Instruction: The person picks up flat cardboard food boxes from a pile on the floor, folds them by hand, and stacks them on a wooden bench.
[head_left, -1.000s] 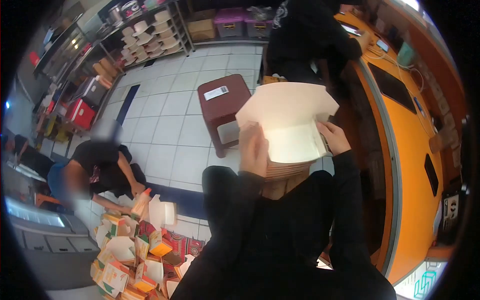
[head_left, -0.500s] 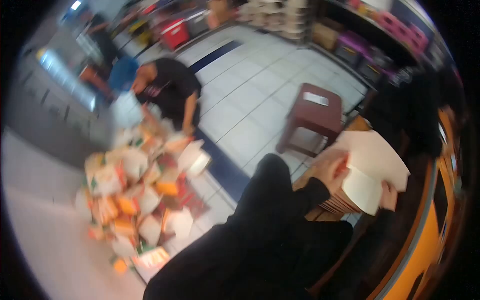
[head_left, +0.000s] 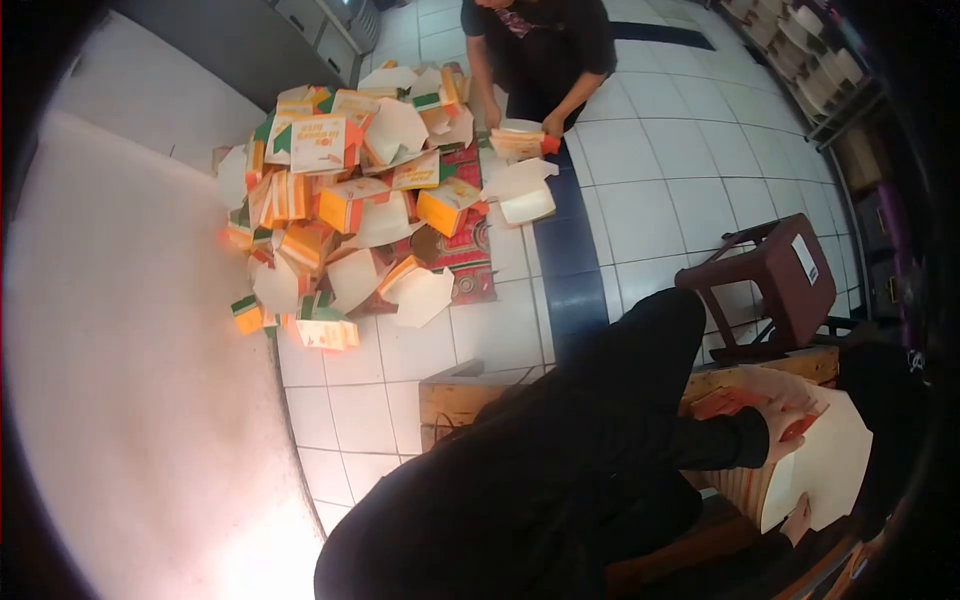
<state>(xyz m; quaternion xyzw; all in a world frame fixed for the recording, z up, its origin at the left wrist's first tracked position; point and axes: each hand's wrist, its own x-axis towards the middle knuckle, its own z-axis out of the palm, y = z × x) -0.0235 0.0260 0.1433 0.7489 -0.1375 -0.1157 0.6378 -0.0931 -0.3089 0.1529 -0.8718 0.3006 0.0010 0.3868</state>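
White tiled floor [head_left: 650,200] now fills most of the view. A second ago the head faced forward across the room; it has since swung down and to the left. That turn brings the heap of folded cartons [head_left: 340,190] close. They are orange, white and green, piled loosely over a patterned mat [head_left: 465,255] against a pale wall. Beyond the heap a co-worker [head_left: 545,45] in black crouches with both hands on one carton [head_left: 520,142]. The person's own dark sleeve [head_left: 640,440] crosses the lower middle of the frame. Past it are a brown plastic stool [head_left: 775,275] and, nearer, a wooden crate [head_left: 455,400]. The stack of flat cartons [head_left: 745,490] sits low at the right on the person's lap, its ribbed edges showing. The carton blank [head_left: 825,465] was held up in front of the chest before; now it lies down against that stack, flat and unfolded, at the far right edge of the view. The left hand [head_left: 785,405] rests over its upper edge, fingers curled down and gripping it where it meets the orange top of the stack. The right hand [head_left: 798,520] shows only a few fingers, pinched on the lower edge. Both hands have kept their hold through the turn, so the blank looks no further folded than it was.
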